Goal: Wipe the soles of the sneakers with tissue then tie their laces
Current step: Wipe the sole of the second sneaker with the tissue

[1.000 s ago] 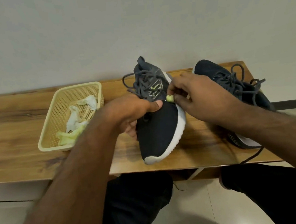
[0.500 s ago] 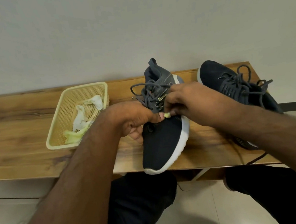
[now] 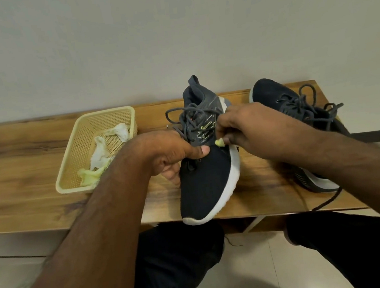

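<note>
Plain grey wall is backing the wooden desk (image 3: 33,160) where I am working. My left hand (image 3: 173,155) is gripping the near sneaker (image 3: 206,177) around its middle, thumb pressing on the upper, toe hanging over the near edge. My right hand (image 3: 248,128) is pinching a small wad of yellowish tissue (image 3: 219,142) against the white sole edge (image 3: 233,162). To do this well, I am judging that I should be keeping the left grip firm and dragging the wad along the rim in short strokes. Far right, the other sneaker (image 3: 293,109) is lying with laces loose. Left, the basket (image 3: 70,177) is holding crumpled tissues (image 3: 100,151).
</note>
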